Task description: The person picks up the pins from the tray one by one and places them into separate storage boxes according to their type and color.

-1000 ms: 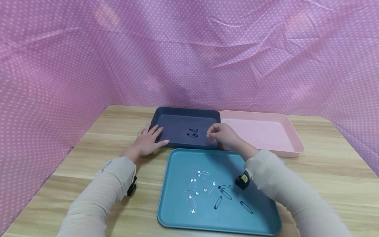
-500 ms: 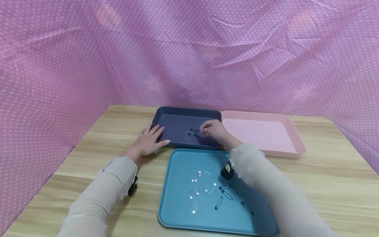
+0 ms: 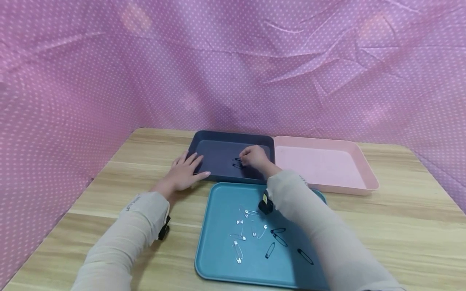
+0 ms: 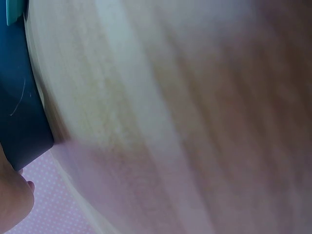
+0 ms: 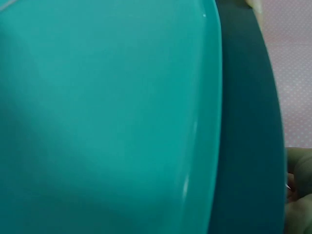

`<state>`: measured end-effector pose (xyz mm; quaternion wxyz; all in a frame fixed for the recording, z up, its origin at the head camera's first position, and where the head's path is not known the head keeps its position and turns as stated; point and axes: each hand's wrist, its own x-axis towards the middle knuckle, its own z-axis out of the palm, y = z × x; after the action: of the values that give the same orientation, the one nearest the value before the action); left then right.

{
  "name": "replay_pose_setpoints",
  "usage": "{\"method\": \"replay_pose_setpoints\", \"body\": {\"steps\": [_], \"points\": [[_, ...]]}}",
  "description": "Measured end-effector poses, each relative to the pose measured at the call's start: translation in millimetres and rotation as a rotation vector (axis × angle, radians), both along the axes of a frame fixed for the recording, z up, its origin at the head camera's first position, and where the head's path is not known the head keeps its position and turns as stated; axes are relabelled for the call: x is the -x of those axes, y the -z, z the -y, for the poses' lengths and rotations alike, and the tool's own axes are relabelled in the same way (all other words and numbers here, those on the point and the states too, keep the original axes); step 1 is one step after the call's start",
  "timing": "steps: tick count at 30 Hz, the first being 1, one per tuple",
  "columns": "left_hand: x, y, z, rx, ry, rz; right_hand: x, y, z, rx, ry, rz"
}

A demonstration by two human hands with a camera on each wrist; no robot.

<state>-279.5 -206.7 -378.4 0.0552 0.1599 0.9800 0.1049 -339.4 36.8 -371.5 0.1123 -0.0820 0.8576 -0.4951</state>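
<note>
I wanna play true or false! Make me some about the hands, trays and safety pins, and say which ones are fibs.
1. The right hand is over the navy tray. True.
2. The pink tray is beside the navy tray. True.
3. The left hand rests on the pink tray. False: it rests at the navy tray's edge.
4. Black safety pins lie on the teal tray. True.
5. The silver safety pins lie in the pink tray. False: they lie on the teal tray.
</note>
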Motion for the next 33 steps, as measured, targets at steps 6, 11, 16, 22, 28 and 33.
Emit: {"method": "replay_pose_setpoints", "body": {"steps": [6,11,16,22,28,33], "points": [[-0.1,1.6,-0.4,0.008,0.004,-0.002,2.3,5.9,5.7,0.009,0.015,0.008],[-1.4,-0.1,-1.9,-0.009,0.009,0.011,2.2,8.5,8.4,-0.010,0.013,0.011],[-2.1,-2.3,-2.4,-0.011,0.006,0.010,1.4,7.5,9.9,-0.033,0.023,0.005],[-2.8,-3.8,-1.1,-0.011,0.004,0.006,1.4,5.8,11.2,-0.038,0.025,-0.003],[-2.8,-4.7,0.1,-0.006,0.006,0.008,-0.1,0.7,8.5,0.012,0.023,0.023],[-3.4,-3.5,-1.2,-0.004,0.009,0.022,-3.3,-4.2,-2.4,0.030,0.022,0.025]]}}
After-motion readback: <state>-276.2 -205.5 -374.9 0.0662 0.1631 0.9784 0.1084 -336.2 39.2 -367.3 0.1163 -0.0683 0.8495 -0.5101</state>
